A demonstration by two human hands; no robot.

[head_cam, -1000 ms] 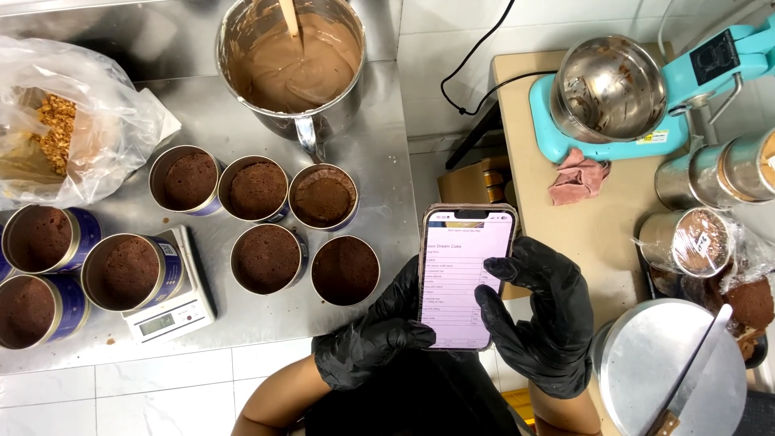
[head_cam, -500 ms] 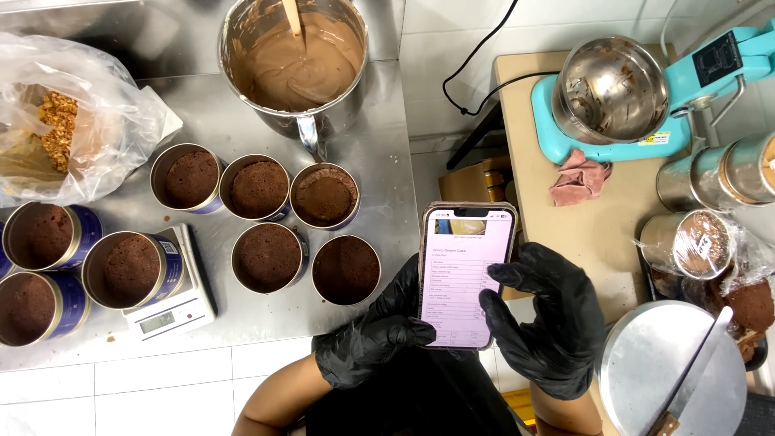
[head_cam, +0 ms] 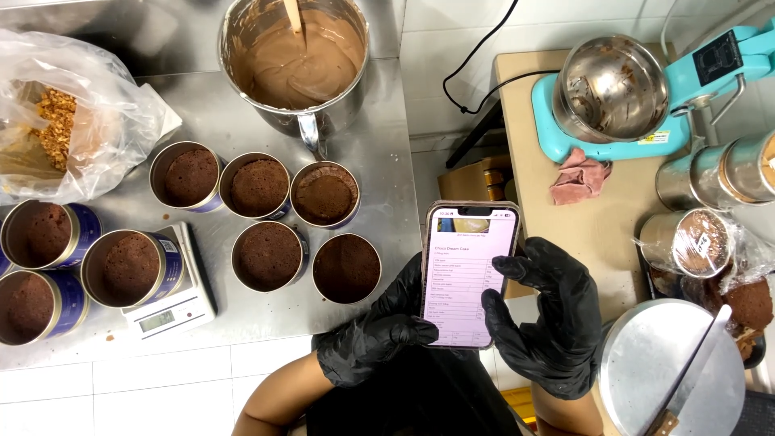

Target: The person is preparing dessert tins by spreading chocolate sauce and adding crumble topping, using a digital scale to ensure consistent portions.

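Note:
Both my hands wear black gloves. My left hand (head_cam: 379,331) grips a smartphone (head_cam: 470,270) from below, its lit screen showing a list of text. My right hand (head_cam: 545,315) cups the phone's right edge, thumb resting on the screen. To the left, on a steel counter (head_cam: 387,169), stand several round tins of brown cake (head_cam: 270,257). One tin (head_cam: 125,266) sits on a small white kitchen scale (head_cam: 169,311). A large steel pot of chocolate batter (head_cam: 295,60) with a wooden stick in it stands at the back.
A clear plastic bag of crumbled nuts (head_cam: 64,121) lies at far left. On the beige table to the right are a turquoise stand mixer with steel bowl (head_cam: 617,89), a pink cloth (head_cam: 580,176), wrapped tins (head_cam: 694,242) and a round steel turntable with a spatula (head_cam: 674,375).
The phone and both hands have shifted slightly; the screen content has scrolled a little. The tins, pot and scale have not moved.

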